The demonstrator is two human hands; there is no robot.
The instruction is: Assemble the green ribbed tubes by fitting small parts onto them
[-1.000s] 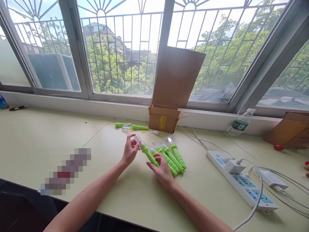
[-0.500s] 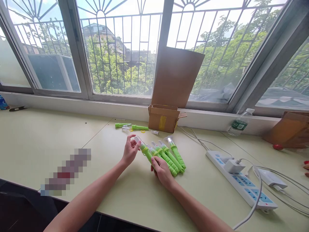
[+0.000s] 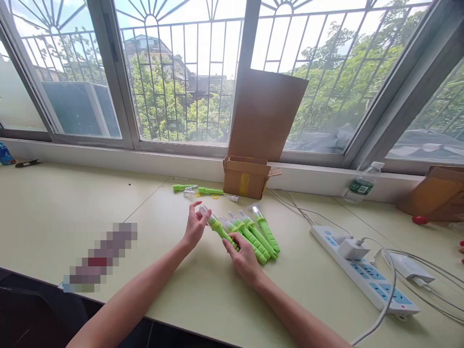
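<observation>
A green plastic stick [image 3: 219, 230] with a clear rounded cap and a yellow ring slants between my two hands, just over the table. My left hand [image 3: 195, 226] is closed, thumb and fingers pinching the stick near its clear cap. Around its lower green end my right hand [image 3: 243, 255] is closed, partly hiding that end. Beside it to the right lie several similar green sticks [image 3: 258, 239], side by side with their clear caps pointing away from me. What the stick is for cannot be made out.
Loose green handles [image 3: 210, 191], clear caps and yellow rings [image 3: 215, 196] lie behind my hands, near a small open cardboard box [image 3: 241, 182]. On the right are a white power strip [image 3: 362, 270] with cables and a plastic bottle [image 3: 359, 185]. A blurred patch [image 3: 103, 258] covers something at left.
The fingers of my right hand have loosened and shifted slightly along the green stick. My left hand stays at the cap, and the other sticks have not moved.
</observation>
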